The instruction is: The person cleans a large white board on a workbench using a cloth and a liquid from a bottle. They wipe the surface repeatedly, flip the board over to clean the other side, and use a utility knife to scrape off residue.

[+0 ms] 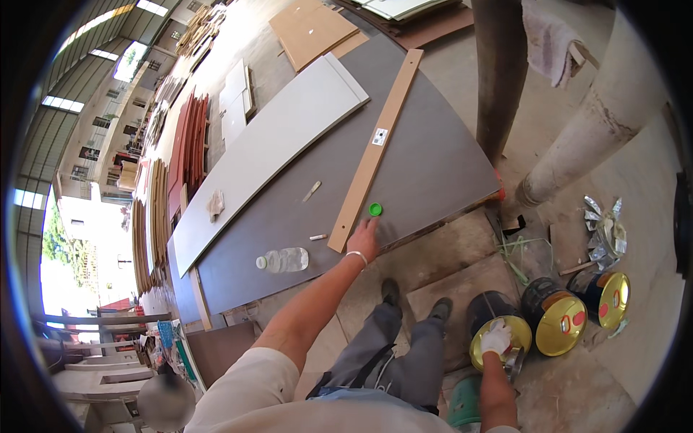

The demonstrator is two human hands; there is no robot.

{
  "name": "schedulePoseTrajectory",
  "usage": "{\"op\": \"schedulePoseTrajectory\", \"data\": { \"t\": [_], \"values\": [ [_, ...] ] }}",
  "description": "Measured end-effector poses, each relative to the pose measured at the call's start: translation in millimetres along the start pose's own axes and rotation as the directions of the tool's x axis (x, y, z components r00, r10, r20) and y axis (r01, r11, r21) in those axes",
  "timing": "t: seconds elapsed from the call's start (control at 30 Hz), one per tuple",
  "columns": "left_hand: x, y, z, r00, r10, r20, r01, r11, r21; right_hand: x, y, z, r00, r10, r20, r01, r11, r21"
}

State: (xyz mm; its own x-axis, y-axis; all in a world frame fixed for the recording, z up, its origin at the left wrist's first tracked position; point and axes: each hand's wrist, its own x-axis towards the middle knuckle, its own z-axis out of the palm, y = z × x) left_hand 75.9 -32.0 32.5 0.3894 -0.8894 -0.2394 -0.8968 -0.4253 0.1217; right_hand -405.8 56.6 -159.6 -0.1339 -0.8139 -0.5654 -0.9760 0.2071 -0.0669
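Observation:
My left hand (pixel 363 239), bare with a white band at the wrist, reaches over the near edge of the dark tabletop (pixel 440 144). Its outstretched fingertips are close to a round green cap (pixel 375 209); whether they touch it is hard to tell. Beside it lies a long brown strip of board (pixel 381 137) with a white label. Down at the right, my right hand (pixel 496 338) wears a white glove and is closed over the gold lid of a dark can (pixel 478 353). A shiny grey metal piece (pixel 514 363) shows by that hand; what the fingers hold is unclear.
A clear bottle (pixel 283 260) lies on the table near a small white stick (pixel 318 237), a flat blade-like piece (pixel 312 190) and a long pale panel (pixel 274 151). Two more cans (pixel 559 328) (pixel 613 299), a green bucket (pixel 464 400) and thick posts (pixel 592 123) stand at right.

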Motion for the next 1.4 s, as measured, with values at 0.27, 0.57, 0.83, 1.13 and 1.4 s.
{"op": "schedulePoseTrajectory", "data": {
  "t": [0.27, 0.57, 0.83, 1.13, 1.4],
  "values": [
    [67.9, 75.3, 62.8, 0.995, -0.003, -0.098, 0.003, 1.0, 0.003, 89.2, 149.8, 35.2, 0.791, 0.337, 0.511, -0.61, 0.374, 0.699],
    [-70.5, 20.5, 87.0, 0.975, -0.193, -0.112, 0.137, 0.915, -0.379, 6.2, 71.2, 12.0, 0.992, 0.129, -0.011, -0.129, 0.992, 0.007],
    [-256.9, -92.2, 66.7, 0.876, -0.477, 0.077, 0.382, 0.587, -0.714, 52.7, 100.9, 4.0, 0.607, 0.561, 0.562, -0.762, 0.211, 0.612],
    [-283.4, -198.5, -83.9, 0.761, -0.412, -0.501, 0.174, 0.874, -0.455, 31.3, 54.7, 9.2, 0.706, 0.602, 0.373, -0.665, 0.383, 0.641],
    [-235.2, -210.1, -66.7, 0.829, -0.308, -0.466, 0.107, 0.906, -0.409, 47.6, 95.4, 48.4, 0.969, 0.247, -0.004, -0.247, 0.969, -0.01]
  ]
}}
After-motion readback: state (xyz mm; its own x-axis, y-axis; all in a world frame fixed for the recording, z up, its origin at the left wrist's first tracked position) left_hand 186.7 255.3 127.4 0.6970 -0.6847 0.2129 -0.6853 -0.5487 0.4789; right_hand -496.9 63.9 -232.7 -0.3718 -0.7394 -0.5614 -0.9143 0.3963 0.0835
